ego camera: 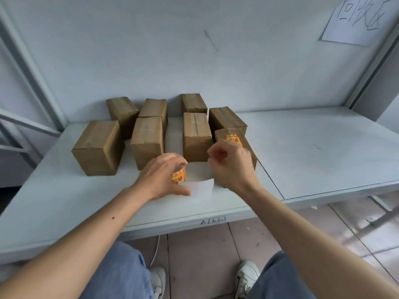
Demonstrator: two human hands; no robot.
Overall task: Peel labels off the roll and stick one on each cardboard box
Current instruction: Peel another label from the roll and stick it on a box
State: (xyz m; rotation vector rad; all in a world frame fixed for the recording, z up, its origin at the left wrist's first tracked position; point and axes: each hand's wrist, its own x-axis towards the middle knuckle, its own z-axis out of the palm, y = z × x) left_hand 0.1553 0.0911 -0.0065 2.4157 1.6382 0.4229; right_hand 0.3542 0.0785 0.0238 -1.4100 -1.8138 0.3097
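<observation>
Several brown cardboard boxes stand on the pale shelf. The nearest right box carries a red and yellow label on top. My left hand grips the label roll, which shows red and yellow print. A white backing strip curves from the roll toward my right hand. That hand's fingers are pinched together at the strip's far end, just in front of the labelled box. Whether a peeled label is between those fingers is hidden.
Plain boxes include a large one at the left, two in the middle and more behind. A wall rises behind them with a paper sign at top right. The shelf edge lies above my knees and shoes.
</observation>
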